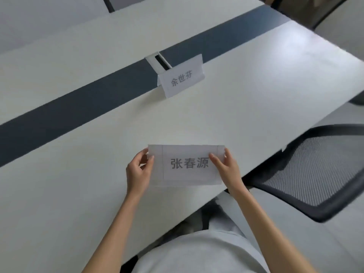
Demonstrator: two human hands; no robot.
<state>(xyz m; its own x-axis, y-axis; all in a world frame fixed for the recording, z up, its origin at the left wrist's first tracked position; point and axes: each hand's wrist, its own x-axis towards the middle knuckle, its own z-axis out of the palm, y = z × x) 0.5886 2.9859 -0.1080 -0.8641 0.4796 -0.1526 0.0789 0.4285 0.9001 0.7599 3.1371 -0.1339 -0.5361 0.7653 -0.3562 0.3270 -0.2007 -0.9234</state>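
I hold a clear plastic name card holder (186,170) with a white paper insert printed in dark characters, just above the near edge of the white table (78,184). My left hand (138,174) pinches its left end between thumb and fingers. My right hand (226,170) pinches its right end, thumb on the front face. A second name card (182,77) with printed characters stands upright farther back on the table, beside the dark strip.
A dark grey strip (78,103) runs diagonally across the table, with a small cable hatch (158,63) in it behind the standing card. A black mesh office chair (315,170) stands at the right. Another chair (307,8) is at the top right.
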